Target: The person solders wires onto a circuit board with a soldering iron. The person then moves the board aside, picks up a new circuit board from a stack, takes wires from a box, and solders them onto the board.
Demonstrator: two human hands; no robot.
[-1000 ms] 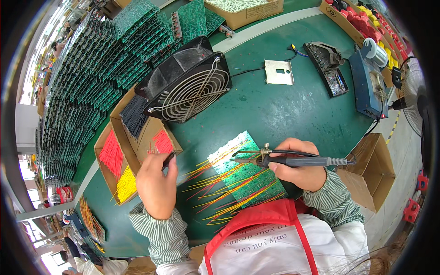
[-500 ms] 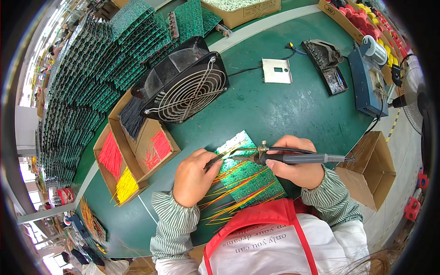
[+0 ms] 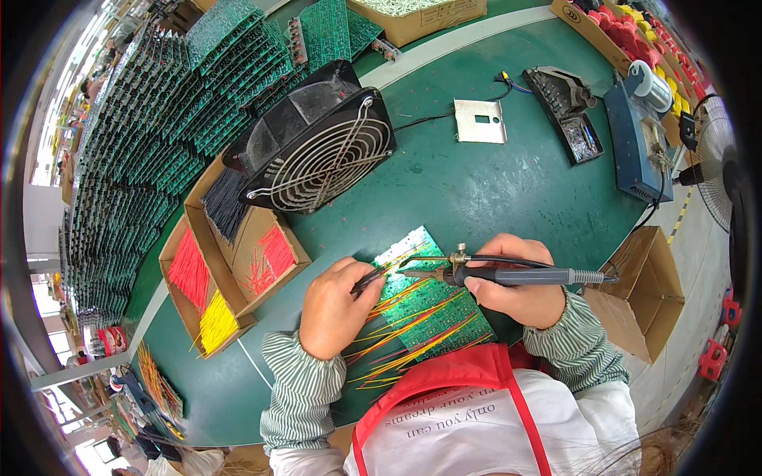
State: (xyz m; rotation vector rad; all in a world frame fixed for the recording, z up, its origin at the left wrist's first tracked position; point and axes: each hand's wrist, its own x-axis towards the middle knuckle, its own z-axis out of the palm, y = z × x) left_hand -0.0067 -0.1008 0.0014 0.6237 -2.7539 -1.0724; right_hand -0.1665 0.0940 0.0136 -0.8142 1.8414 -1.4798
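A green circuit board (image 3: pixel 444 305) lies on the table in front of me, with red and yellow wires (image 3: pixel 397 337) fanning off its left side. My right hand (image 3: pixel 516 284) is closed around a soldering iron (image 3: pixel 516 276); a thin solder feed tube with a brass fitting (image 3: pixel 459 255) runs along its top. The iron's tip is over the board's upper part, close to my left fingers. My left hand (image 3: pixel 337 305) pinches a slim dark tool like tweezers (image 3: pixel 368 279) at the board's upper left edge. Its tip and the solder joint are too small to make out.
Left of me, a divided cardboard box (image 3: pixel 250 305) holds red, yellow and black wires. Behind it stands a black fan (image 3: pixel 325 151), beside stacked circuit boards (image 3: pixel 135 159). At the right are a blue soldering station (image 3: pixel 631 147), a solder spool (image 3: pixel 652 89), a metal plate (image 3: pixel 479 121) and a cardboard carton (image 3: pixel 643 293).
The soldering iron and my right hand have shifted slightly to the right. My left hand has hardly moved, and the board has stayed in place.
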